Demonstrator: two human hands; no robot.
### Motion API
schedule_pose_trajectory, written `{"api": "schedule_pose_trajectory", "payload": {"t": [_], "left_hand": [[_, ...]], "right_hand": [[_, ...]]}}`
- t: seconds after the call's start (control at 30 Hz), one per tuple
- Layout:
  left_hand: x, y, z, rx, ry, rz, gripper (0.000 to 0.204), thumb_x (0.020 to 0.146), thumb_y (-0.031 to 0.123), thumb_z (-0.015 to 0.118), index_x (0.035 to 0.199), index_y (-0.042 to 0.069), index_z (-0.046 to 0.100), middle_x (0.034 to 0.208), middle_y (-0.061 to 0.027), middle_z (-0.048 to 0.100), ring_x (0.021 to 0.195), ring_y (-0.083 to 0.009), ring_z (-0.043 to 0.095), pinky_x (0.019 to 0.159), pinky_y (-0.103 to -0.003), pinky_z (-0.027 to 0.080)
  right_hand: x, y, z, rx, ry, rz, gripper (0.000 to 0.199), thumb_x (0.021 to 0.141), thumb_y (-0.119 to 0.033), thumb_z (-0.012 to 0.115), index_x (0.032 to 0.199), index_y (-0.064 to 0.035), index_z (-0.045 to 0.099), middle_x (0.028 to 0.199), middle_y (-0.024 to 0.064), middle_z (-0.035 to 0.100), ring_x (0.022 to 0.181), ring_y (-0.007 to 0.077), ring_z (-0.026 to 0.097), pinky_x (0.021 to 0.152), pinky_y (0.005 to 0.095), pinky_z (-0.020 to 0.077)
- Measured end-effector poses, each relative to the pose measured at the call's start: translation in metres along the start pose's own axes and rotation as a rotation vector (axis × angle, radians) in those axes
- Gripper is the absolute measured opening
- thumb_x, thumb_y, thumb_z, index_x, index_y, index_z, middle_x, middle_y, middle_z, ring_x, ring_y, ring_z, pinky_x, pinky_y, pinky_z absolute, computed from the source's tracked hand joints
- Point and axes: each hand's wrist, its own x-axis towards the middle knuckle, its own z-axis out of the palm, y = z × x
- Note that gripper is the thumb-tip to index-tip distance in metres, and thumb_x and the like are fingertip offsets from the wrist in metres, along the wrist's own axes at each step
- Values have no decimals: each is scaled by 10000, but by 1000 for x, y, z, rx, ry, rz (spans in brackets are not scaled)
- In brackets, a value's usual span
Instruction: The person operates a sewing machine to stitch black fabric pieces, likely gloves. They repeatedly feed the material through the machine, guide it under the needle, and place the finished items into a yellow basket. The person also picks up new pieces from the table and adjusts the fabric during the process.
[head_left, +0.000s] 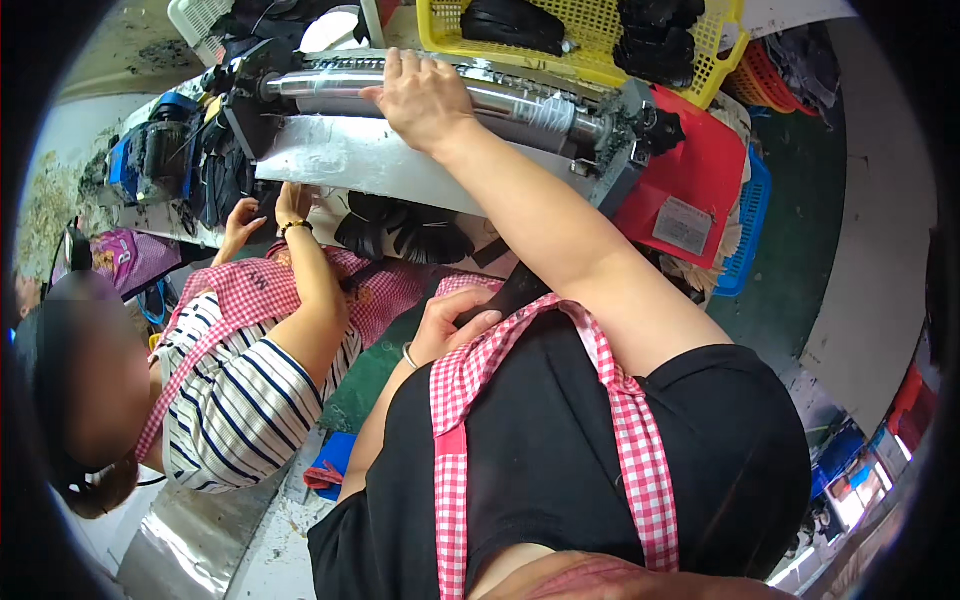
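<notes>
My right hand (425, 100) lies over the shiny metal roller (335, 82) of a bench machine, fingers stretched across its top and thumb out to the left. Nothing shows in its grasp. Below the roller slopes a grey metal plate (345, 150). Close to my body, my left hand (452, 322) is closed around a dark, flat black piece (515, 290), whose exact kind I cannot make out. Several fanned black pieces (430, 238) lie under the plate, between my two arms and the machine.
A co-worker in a striped shirt (235, 400) sits at left, both hands near the bench. Behind the machine stands a yellow basket (590, 70) with black bundles. A red tray (690, 180) and blue basket (745, 230) are at right. A blue motor-like unit (155, 155) sits far left.
</notes>
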Motion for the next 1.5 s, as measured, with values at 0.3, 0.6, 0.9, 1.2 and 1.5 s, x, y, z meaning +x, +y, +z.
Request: {"api": "schedule_pose_trajectory", "payload": {"t": [0.3, 0.6, 0.9, 1.2, 1.5], "left_hand": [[8, -2, 1, 21, -109, -42, 251, 878, 120, 768, 1034, -53, 675, 943, -158, 703, 841, -248, 698, 756, -321, 533], [3, 10, 4, 49, -172, -15, 245, 917, 103, 706, 1095, -56, 652, 1036, -177, 688, 947, -290, 685, 853, -346, 523], [-34, 16, 7, -237, -71, -211, 305, 959, 71, 661, 1246, -28, 626, 1127, -113, 695, 1042, -186, 652, 930, -313, 490], [-31, 2, 7, -146, -39, -16, 298, 925, 53, 705, 1197, -35, 625, 1237, -146, 686, 1121, -208, 646, 977, -320, 474], [28, 55, -15, -132, 177, 111, 332, 928, 18, 660, 1244, -25, 567, 1174, -83, 639, 1147, -166, 590, 1028, -314, 435]], "right_hand": [[-36, 41, -41, -66, 39, 68, 534, 971, -465, 576, 1152, 29, 664, 988, 145, 734, 865, 272, 726, 786, 382, 562], [-61, 66, -62, -111, 106, 95, 434, 951, -429, 609, 1094, -26, 682, 936, 99, 737, 843, 249, 717, 760, 380, 548], [-71, 76, -80, -134, 9, 203, 422, 987, -443, 551, 1082, -57, 692, 960, 97, 742, 871, 280, 717, 797, 412, 539], [-62, 80, -85, -29, -153, 403, 494, 1032, -476, 446, 1150, -58, 682, 974, 180, 736, 877, 363, 719, 864, 481, 534], [-1, 100, -80, -195, 53, 615, 686, 1046, -512, 405, 1515, -11, 384, 1566, 244, 382, 1468, 375, 347, 1189, 531, 281]]}}
